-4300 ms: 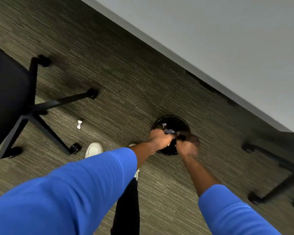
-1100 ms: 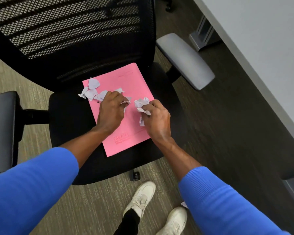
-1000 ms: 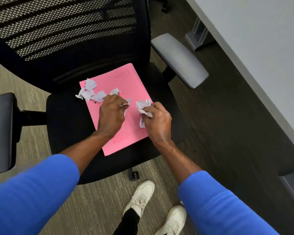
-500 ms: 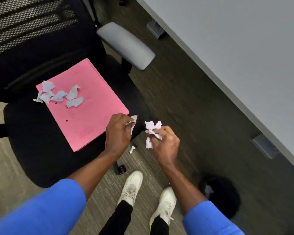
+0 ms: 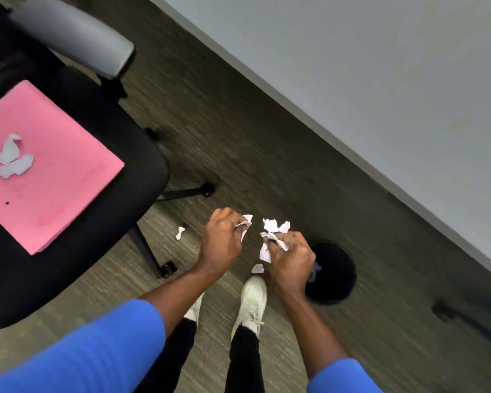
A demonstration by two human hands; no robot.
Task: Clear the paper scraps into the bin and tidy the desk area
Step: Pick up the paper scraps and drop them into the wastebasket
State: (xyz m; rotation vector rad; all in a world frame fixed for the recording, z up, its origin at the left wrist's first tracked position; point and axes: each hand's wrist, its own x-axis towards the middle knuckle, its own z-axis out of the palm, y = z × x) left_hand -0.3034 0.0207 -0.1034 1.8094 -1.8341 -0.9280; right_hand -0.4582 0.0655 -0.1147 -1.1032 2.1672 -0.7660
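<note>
Far to the left of the fingers, a pink folder (image 5: pixel 44 165) is lying flat on the seat of a black chair (image 5: pixel 77 211), and a few torn scraps (image 5: pixel 10 157) are resting on the folder, well apart from both hands; the folder seems to be serving as a tray that is keeping them together for another trip. Nearer, one small scrap (image 5: pixel 179 232) is lying on the carpet (image 5: pixel 238 143) just left of the left fingers, and another piece (image 5: pixel 258 268) is lying below and between the two hands, beside a white shoe (image 5: pixel 251 303); both look like bits that slipped loose.

The left hand (image 5: pixel 221 245) is curling its fingers (image 5: pixel 240 229) narrowly around a small wad of paper (image 5: pixel 245 221), with white edges poking out past the knuckles. Just to its right, and apart from it, the right hand (image 5: pixel 291 259) is clenching a bigger crumpled bunch (image 5: pixel 274 232), part of which is hanging below the fingers. Tight fists probably suit such light, springy pieces, which would otherwise flutter away.

Immediately right of the right fingers, partly behind that hand, the round black bin (image 5: pixel 336 272) is standing on the carpet, with something pale showing inside it. The hands are hovering beside the bin's opening rather than over it, so the carry looks almost done and the drop is not yet made. Farthest right, the pale desk (image 5: pixel 380 80) is filling the upper corner.
</note>
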